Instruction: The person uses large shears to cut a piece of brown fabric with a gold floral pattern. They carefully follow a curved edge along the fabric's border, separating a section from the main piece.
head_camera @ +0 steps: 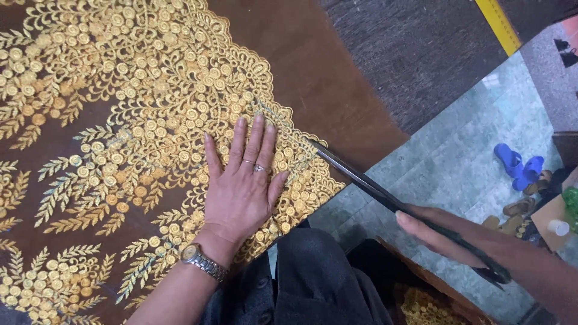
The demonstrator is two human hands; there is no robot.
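Pressing flat, the spread left hand [241,189] pins gold-embroidered brown fabric [120,120]; right hand [448,238] grips long scissors [385,195] at its edge

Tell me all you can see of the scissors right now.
The scissors are long, with dark metal blades that look nearly closed. They lie at a slant, tips up-left at the scalloped edge of the gold embroidered fabric, handles down-right. The right hand grips the handles, which it mostly hides. The tips meet the lace border just right of the left hand, which presses flat on the fabric. The blades' middle hangs over the green floor.
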